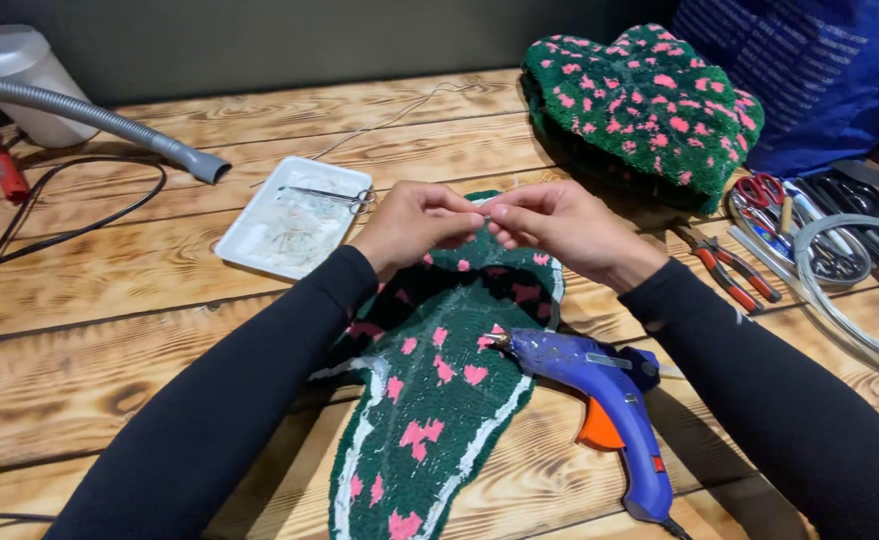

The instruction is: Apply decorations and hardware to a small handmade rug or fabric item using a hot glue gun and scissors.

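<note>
Item: our left hand (412,225) and right hand (560,228) pinch the far edge of a green, pink-spotted tufted rug piece (430,400); blue glue gun (605,415) lies on it, near right.

Left of where you're pinching, a white rectangular foam tray (260,235) holds pale thread scraps and small steel scissors (335,196). Further left, a grey corrugated hose (90,118) ends in a slanted nozzle, with a black cable (80,228) looping below it. Just below the grip lies a blue hot glue gun with an orange trigger (605,400). To the right sit red-handled pliers (728,266) and red-handled scissors (760,190). Beyond the grip, to the right, a folded green tufted piece with pink spots (640,105) rests on the wooden plank table (110,330).
</note>
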